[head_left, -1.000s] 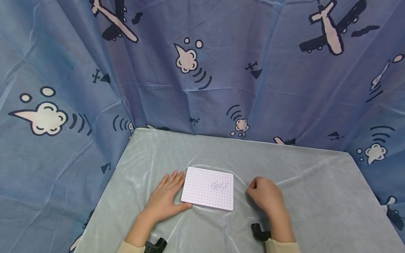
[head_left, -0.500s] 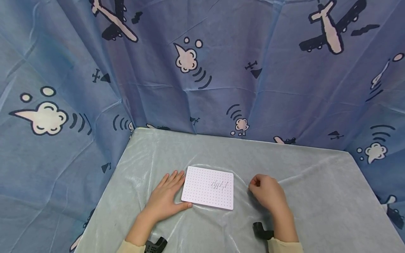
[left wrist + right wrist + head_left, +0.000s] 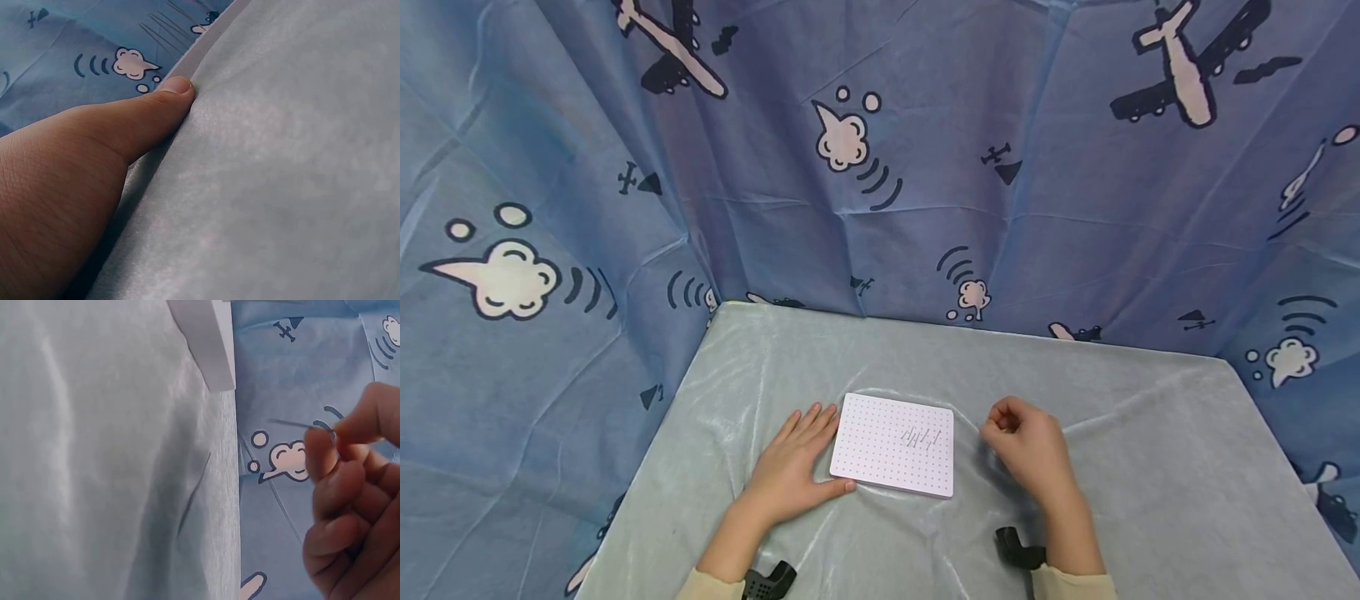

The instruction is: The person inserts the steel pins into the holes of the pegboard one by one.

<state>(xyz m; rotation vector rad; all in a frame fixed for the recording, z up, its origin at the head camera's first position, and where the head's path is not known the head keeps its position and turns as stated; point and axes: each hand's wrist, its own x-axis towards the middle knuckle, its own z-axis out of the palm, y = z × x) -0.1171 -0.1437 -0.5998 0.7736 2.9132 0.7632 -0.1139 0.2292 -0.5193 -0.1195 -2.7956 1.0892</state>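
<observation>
A white board (image 3: 872,442) with rows of small dots or holes lies on the grey cloth in the head view. Several thin metal pins (image 3: 917,437) stand leaning from its right half. My left hand (image 3: 790,479) lies spread along the board's left side, and its thumb (image 3: 169,100) is at the board's near edge in the left wrist view. To the right of the board, my right hand (image 3: 1030,446) pinches a thin metal pin (image 3: 290,424) between thumb and index finger. The pin points out to the left in the right wrist view; the other fingers are curled.
Grey velvety cloth (image 3: 1150,467) with creases covers the table. A blue curtain (image 3: 925,167) printed with planes and clouds hangs behind and at the sides. Black wrist devices (image 3: 1018,550) sit by both sleeves. A thin dark line (image 3: 195,494) shows on the cloth near the board's corner.
Over the last half second my right hand has moved slightly left and farther up the head view, towards the board's right side. My left hand and the board have stayed put.
</observation>
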